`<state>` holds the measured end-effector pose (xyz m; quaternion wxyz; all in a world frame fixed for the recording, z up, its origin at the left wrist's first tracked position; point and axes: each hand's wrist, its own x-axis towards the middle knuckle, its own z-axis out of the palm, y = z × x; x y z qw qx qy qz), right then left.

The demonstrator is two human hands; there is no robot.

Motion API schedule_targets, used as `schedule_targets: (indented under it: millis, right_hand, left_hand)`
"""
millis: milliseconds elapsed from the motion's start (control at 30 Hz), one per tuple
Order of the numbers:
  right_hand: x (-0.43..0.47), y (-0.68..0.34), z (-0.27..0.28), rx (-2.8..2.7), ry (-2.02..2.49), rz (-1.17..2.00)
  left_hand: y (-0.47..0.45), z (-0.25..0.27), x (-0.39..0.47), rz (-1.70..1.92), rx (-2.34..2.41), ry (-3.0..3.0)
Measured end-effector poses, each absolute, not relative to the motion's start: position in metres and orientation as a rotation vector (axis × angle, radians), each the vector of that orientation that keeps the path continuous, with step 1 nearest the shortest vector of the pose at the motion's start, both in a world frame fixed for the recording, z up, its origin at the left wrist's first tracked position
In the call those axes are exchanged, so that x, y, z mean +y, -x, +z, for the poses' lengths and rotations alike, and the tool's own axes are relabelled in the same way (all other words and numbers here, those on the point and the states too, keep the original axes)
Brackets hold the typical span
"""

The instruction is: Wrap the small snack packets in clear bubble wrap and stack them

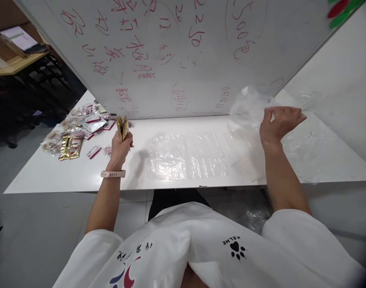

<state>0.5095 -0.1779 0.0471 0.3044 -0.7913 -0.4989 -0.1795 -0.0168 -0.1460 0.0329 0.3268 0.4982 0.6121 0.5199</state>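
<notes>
Gold foil packets [122,128] stand up out of my left hand [120,146], which is closed round their lower ends above the left part of the table. My right hand [280,123] is closed, its fingers bent to the right with their tips partly hidden. A crumpled clear plastic bag [249,106] rises beside and behind that hand, which appears to grip it. Between my hands, clear plastic bags [187,156] lie flat on the white table [137,182].
Small wrapped packets [71,124] form a pile at the left, with a gold packet [70,148] and a red-and-white card [94,152] at its near side. More clear plastic [305,152] covers the right side. A whiteboard [171,80] with red writing stands along the back.
</notes>
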Motion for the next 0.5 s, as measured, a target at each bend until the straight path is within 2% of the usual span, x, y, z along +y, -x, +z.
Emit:
schedule_targets:
  millis: [133, 300, 400, 500]
  right_hand:
    - [-0.215, -0.418, 0.057, -1.517, 1.739, -0.439]
    - [-0.276, -0.3, 0.012, -2.213, 1.331, 0.103]
    - [-0.291, -0.282, -0.016, -2.438, 1.133, 0.364]
    - [-0.293, -0.291, -0.03, -2.354, 1.192, 0.533]
  left_hand:
    - [-0.019, 0.046, -0.197, 1.267, 1.227, -1.052]
    - [-0.038, 0.022, -0.23, 1.138, 1.192, -0.828]
    - [-0.031, 0.005, -0.243, 1.108, 1.179, -0.786]
    - [-0.024, -0.004, -0.257, 1.039, 1.215, -0.848]
